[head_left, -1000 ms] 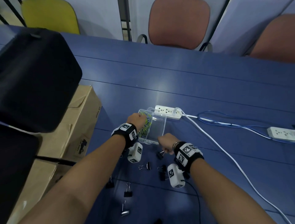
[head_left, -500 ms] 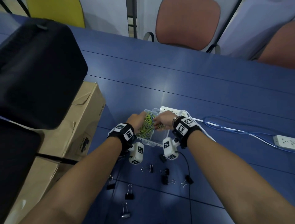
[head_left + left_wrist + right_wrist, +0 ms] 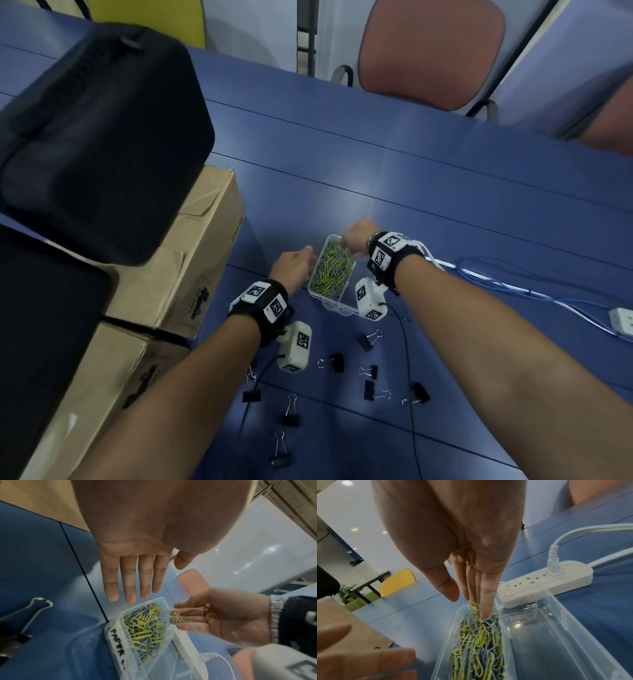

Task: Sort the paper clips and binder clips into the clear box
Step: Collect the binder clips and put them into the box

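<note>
The clear box (image 3: 334, 303) stands on the blue table; its left compartment is full of yellow and grey paper clips (image 3: 330, 272), and its right compartment (image 3: 547, 635) holds nothing. My right hand (image 3: 358, 240) hangs over the far end of the paper clip pile with straight fingers (image 3: 486, 601), a few yellow clips (image 3: 175, 615) clinging at the tips. My left hand (image 3: 294, 265) hovers flat and empty beside the box's left wall, fingers straight (image 3: 128, 577). Several black binder clips (image 3: 337, 361) lie on the table in front of the box.
A white power strip (image 3: 556, 580) lies right behind the box, its white cable and blue wires (image 3: 513, 284) running right to a second strip (image 3: 621, 320). Cardboard boxes (image 3: 191, 267) and a black bag (image 3: 96, 137) fill the left. Chairs stand beyond the table.
My right hand rose from the binder clips at the box's near edge to the far end of the paper clip pile. My left hand drew out of that compartment to the left.
</note>
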Demonstrator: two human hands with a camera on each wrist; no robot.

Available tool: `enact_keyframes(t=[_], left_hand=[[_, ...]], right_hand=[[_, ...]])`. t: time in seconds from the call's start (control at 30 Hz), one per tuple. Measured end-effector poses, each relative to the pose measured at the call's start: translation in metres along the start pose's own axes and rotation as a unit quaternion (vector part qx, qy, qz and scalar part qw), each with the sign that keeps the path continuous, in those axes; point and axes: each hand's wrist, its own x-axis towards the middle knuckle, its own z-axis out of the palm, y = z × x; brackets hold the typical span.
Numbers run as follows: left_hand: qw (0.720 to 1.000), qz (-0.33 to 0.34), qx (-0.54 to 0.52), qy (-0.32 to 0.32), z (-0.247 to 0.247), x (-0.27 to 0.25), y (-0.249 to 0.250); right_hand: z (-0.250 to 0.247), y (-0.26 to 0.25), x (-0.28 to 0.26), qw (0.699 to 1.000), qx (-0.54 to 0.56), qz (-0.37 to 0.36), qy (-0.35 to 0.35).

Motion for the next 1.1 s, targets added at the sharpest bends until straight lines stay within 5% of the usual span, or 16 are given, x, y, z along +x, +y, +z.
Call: enact_keyframes(t=[0.27, 0.7, 0.9, 1.1], left_hand=[[1.000, 0.006, -0.014, 0.018, -0.006, -0.007, -0.006], [0.989, 0.067, 0.090, 0.093, -0.059, -0.055, -0.044], [0.993, 0.011, 0.090, 0.078, -0.079, -0.081, -0.095], [0.952, -0.033, 0.303, 0.019, -0.073, -0.110, -0.124]], right_hand=[[-0.006, 0.000, -0.014, 0.986, 0.158, 0.056, 0.018], [0.028, 0.023, -0.107, 0.979, 0.172, -0.105, 0.037], [0.090, 0.039, -0.123, 0.987, 0.042, -0.152, 0.032], [0.149, 0.027, -0.107, 0.955, -0.211, -0.205, -0.027]])
